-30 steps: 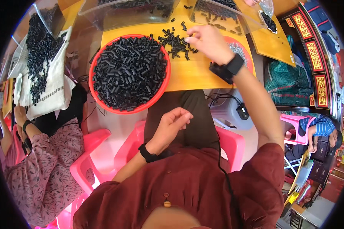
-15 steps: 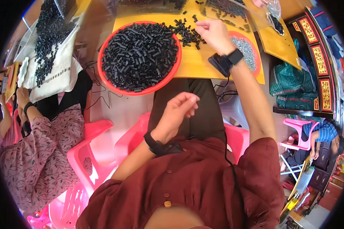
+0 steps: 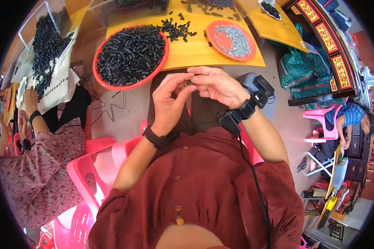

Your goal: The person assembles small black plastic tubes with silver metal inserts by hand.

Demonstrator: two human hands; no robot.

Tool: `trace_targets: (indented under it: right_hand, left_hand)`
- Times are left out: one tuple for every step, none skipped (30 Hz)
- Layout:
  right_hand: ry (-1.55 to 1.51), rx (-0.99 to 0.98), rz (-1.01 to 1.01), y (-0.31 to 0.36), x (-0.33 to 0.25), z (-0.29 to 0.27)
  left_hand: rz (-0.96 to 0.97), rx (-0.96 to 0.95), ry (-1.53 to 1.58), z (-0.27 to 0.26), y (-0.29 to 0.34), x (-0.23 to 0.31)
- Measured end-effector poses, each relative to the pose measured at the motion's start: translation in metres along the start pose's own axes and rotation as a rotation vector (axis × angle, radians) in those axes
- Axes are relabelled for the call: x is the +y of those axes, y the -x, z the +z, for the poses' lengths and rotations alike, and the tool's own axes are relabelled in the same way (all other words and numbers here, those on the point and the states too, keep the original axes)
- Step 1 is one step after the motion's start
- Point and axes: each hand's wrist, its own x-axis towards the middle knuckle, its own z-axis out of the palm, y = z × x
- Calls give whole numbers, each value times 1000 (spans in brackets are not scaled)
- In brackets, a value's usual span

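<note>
My left hand (image 3: 169,103) and my right hand (image 3: 220,88) meet above my lap, just short of the table's front edge. Thumbs and fingertips of both are pinched together around something small and dark, mostly hidden by the fingers. Beyond my left hand is a round red basin (image 3: 95,67) heaped with short black plastic tubes (image 3: 131,54). More loose black tubes (image 3: 176,30) are scattered on the yellow table (image 3: 191,56) to the basin's right. Past my right hand, a red plate (image 3: 219,40) holds small silver metal pieces (image 3: 239,43), too small to name exactly.
Clear bins (image 3: 129,12) with black parts stand along the table's back. At left, another person's hand (image 3: 30,101) is by a white cloth (image 3: 60,83) with black pieces. Pink chairs (image 3: 81,166) surround me. Green sacks (image 3: 303,68) lie by a carved cabinet (image 3: 340,70).
My right hand has come back from the loose black tubes on the table to meet my left. My left hand has moved slightly left, its fingertips now against the right's. The view has shifted.
</note>
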Motion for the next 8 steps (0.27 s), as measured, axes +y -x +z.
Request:
trace_targets:
  right_hand:
    - [-8,-21,13,3,3,-4]
    - [-15,-44,23,5,2,-5]
    - [77,-19,19,7,0,-5]
    - [312,61,-2,9,-8,-6]
    - [548,139,-28,9,-19,-8]
    - [741,192,-275,-5,-18,-35]
    - [1269,342,-505,-18,-34,-72]
    - [1514,491,-534,-28,-53,-89]
  left_hand:
    - [14,-9,13,2,2,-1]
    - [31,-17,24,3,2,-2]
    - [2,-30,36,2,4,-1]
    - [-72,-41,63,1,7,-1]
    - [-144,-48,87,-1,7,-3]
    - [-183,-53,165,1,7,-5]
    - [-228,-55,194,3,6,-7]
    - [-277,-55,222,3,5,-12]
